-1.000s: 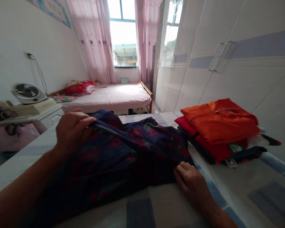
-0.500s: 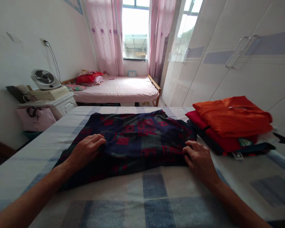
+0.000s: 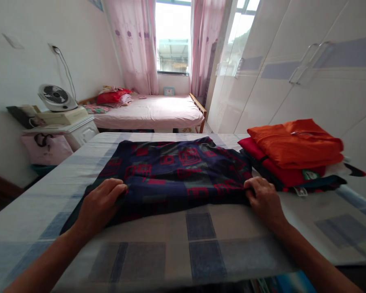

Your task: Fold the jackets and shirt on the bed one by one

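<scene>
A dark navy garment (image 3: 171, 171) with red and grey square patterns lies spread on the bed's checked sheet (image 3: 171, 252). My left hand (image 3: 102, 201) pinches the cloth near its front left part. At the front right edge, my right hand (image 3: 264, 199) grips the same garment between thumb and fingers. The fabric between my hands shows a few wrinkles. What exact kind of garment it is, I cannot tell.
On the right of the bed sits a stack of folded clothes, with an orange garment (image 3: 295, 142) on top and a red one (image 3: 280, 167) below. White wardrobe doors (image 3: 293, 53) line the right. A fan (image 3: 56, 97) stands at left; a pink bed (image 3: 152, 112) is beyond.
My left hand has moved left and slightly down, my right hand a little right. Both now grip the garment, and its front part looks pulled straighter. The view has tilted slightly.
</scene>
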The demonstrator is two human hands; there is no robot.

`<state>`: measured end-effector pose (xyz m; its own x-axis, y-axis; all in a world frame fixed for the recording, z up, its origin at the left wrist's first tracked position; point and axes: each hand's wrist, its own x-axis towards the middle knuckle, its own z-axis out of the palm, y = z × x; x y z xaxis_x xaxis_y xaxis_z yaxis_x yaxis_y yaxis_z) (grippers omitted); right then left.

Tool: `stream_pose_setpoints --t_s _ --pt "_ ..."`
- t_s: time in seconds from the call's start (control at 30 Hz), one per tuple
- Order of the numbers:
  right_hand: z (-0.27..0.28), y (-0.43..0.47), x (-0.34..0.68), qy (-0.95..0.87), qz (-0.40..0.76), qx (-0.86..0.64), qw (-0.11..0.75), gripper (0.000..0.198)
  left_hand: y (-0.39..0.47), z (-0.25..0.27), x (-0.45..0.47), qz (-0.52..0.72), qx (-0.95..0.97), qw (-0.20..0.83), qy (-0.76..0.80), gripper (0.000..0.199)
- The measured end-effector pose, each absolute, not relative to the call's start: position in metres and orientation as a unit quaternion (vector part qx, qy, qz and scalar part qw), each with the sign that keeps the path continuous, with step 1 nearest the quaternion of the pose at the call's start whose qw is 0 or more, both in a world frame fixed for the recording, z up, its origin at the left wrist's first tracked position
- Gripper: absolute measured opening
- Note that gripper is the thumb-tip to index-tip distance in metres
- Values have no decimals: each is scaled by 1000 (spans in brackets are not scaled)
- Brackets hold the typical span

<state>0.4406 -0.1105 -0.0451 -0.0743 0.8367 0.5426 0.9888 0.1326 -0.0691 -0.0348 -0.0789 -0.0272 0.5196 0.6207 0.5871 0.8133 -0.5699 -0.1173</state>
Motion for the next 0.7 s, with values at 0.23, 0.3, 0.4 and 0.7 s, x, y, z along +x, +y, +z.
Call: stream_pose_setpoints --t_s 0.23,0.3,0.4,0.7 --pt "-49 -116 447 -742 -54 -633 214 21 -92 -35 -40 -191 -890 94 -402 36" --pt "-43 -115 446 -740 -47 -628 235 25 -99 -27 -39 -220 -876 46 -426 33" --pt "-29 -107 436 -745 -28 -611 265 24 -104 -13 -32 -274 -843 3 -464 23" --pt "0 -44 374 -785 9 -577 224 26 -97 -29 -16 -195 -878 76 -431 40"
